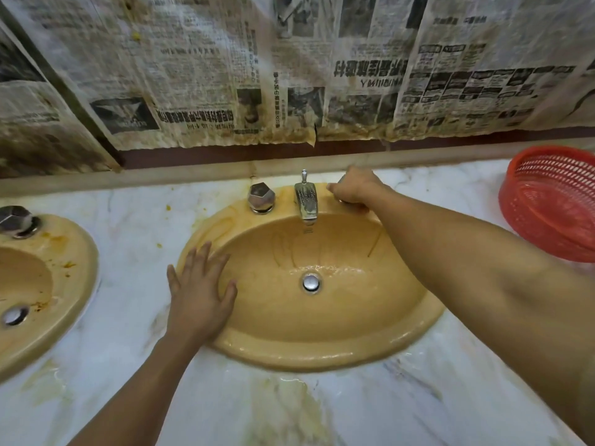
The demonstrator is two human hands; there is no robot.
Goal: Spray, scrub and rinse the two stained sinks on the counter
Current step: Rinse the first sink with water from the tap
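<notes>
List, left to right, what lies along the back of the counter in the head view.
Left sink's knob, right sink's left knob, spout, right hand gripping the right knob, red basket.

The yellowed, stained newspaper sheets [206,75] hanging upside down on the wall carry printed headlines and columns in Chinese-style characters, all too blurred to read.

Yellow sink [322,333], red basket [547,201], marbled counter [450,397]
</notes>
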